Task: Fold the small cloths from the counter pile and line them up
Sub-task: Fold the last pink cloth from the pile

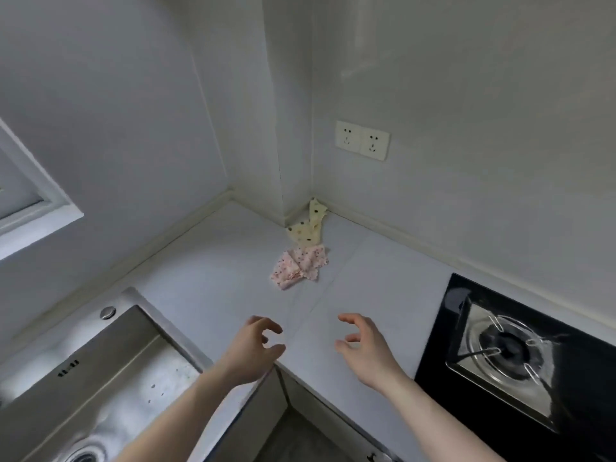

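A crumpled pink cloth with small dots [299, 267] lies on the white counter [213, 278] toward the inner corner. Just behind it a pale yellow cloth with dark dots [306, 230] is bunched up against the wall corner, one end propped on the wall. My left hand [255, 346] hovers over the counter's front edge, fingers loosely curled and holding nothing. My right hand [363, 345] hovers beside it in the same loose pose, also holding nothing. Both hands are well short of the cloths.
A steel sink [100, 378] with a round tap-hole cap [107, 312] is set into the counter at the left. A black glass gas hob [520, 355] lies at the right. Two wall sockets [362, 140] are above the corner. A window frame [40, 208] shows at far left.
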A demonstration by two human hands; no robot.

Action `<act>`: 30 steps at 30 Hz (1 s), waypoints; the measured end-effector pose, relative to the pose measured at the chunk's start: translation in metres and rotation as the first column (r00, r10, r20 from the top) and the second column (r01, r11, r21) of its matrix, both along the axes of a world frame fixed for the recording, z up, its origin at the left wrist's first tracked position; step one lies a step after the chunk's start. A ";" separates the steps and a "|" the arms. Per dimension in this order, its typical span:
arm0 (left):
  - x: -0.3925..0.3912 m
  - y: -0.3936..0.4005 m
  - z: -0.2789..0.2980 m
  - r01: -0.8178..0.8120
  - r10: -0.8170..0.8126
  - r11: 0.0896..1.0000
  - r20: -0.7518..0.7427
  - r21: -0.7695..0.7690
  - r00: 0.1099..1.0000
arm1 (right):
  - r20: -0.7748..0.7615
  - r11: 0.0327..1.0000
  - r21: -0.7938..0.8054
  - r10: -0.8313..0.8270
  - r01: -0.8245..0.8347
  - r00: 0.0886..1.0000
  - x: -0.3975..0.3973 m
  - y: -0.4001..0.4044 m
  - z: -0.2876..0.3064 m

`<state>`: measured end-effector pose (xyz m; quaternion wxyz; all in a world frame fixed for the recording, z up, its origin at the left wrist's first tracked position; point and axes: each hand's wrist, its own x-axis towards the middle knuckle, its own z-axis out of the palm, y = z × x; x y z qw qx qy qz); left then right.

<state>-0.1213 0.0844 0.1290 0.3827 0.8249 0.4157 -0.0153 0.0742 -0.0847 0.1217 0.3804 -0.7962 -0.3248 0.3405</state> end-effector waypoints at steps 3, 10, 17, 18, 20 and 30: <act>0.017 0.056 -0.023 0.116 -0.114 0.993 -0.055 0.031 0.992 | 0.039 0.996 -0.050 -0.069 0.071 0.997 -0.005 0.032 -0.020; 0.064 0.121 -0.085 0.295 -0.275 0.950 -0.174 0.099 0.945 | 0.171 0.986 -0.142 -0.061 0.086 0.983 0.003 0.086 -0.074; 0.088 0.144 -0.176 0.283 -0.296 0.882 -0.025 0.376 0.955 | 0.466 0.983 -0.179 0.061 0.027 0.883 0.000 0.108 -0.158; 0.090 0.145 -0.187 0.267 -0.292 0.863 -0.008 0.428 0.956 | 0.541 0.984 -0.175 0.082 0.017 0.837 -0.004 0.111 -0.172; 0.094 0.148 -0.202 0.236 -0.289 0.836 0.031 0.495 0.957 | 0.669 0.983 -0.184 0.109 0.022 0.735 -0.006 0.120 -0.191; 0.093 0.154 -0.231 0.177 -0.381 0.725 0.174 0.665 0.908 | 0.721 0.965 -0.262 0.184 0.018 0.668 -0.013 0.118 -0.209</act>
